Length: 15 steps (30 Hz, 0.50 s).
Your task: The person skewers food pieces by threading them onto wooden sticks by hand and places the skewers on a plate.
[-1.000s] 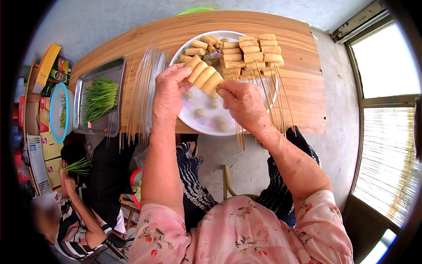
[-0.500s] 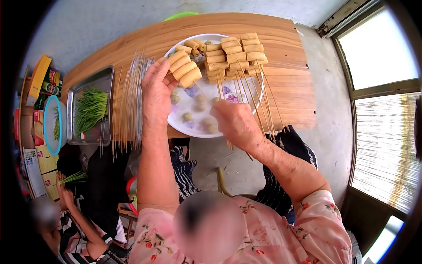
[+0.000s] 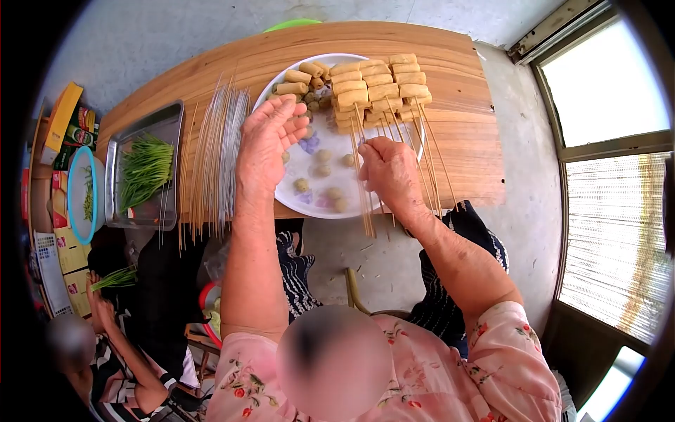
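Note:
My left hand (image 3: 266,144) is open above the left rim of a round white plate (image 3: 288,200), with nothing in its fingers. My right hand (image 3: 394,172) is closed around the thin stick end of a skewer, just below the stacked tan rolls. Those skewered rolls (image 3: 383,91) lie in rows at the plate's right side, their sticks pointing toward me. Loose tan rolls (image 3: 298,76) lie at the back left of the plate. Several small greenish balls (image 3: 323,170) are spread over its bare middle, and more sit near the loose rolls.
Bare skewers (image 3: 218,155) lie in a bundle left of the plate. Beyond them, a metal tray (image 3: 179,116) holds green stalks (image 3: 148,169). A blue-rimmed bowl (image 3: 83,235) stands at far left. Another person's hands (image 3: 104,309) hold green stalks at lower left.
The skewer of rolls that was between my hands now lies on the stack's left side. My left hand has let go and opened; my right hand has moved slightly right and up.

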### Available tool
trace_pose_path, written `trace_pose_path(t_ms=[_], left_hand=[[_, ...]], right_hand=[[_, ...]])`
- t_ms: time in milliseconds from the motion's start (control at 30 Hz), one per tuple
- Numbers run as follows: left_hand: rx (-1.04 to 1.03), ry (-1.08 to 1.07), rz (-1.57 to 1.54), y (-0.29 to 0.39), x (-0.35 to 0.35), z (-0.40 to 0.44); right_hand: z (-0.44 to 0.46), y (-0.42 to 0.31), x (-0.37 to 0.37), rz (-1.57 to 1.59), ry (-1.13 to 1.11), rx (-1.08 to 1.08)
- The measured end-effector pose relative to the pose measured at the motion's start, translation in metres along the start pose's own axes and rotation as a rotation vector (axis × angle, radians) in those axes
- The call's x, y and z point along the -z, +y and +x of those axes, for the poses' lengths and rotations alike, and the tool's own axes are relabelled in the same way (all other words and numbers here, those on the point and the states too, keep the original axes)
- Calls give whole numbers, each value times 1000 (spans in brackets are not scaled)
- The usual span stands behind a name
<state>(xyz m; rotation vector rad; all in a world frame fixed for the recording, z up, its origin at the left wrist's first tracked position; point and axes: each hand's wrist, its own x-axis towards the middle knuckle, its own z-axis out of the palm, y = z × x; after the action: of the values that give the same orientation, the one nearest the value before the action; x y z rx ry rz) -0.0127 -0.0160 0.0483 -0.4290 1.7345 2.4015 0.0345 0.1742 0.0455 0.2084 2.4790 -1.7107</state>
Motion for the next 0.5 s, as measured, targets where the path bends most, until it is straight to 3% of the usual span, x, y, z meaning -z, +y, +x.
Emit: trace_pose_path(t_ms=[167, 367, 500], left_hand=[[-14, 30, -16, -3, 4, 2], [-1, 26, -15, -3, 9, 5], [-6, 75, -1, 3, 15, 3]], right_hand=[[2, -2, -3, 70, 9, -106], [2, -5, -5, 137, 53, -77], [1, 16, -6, -219, 133, 260]])
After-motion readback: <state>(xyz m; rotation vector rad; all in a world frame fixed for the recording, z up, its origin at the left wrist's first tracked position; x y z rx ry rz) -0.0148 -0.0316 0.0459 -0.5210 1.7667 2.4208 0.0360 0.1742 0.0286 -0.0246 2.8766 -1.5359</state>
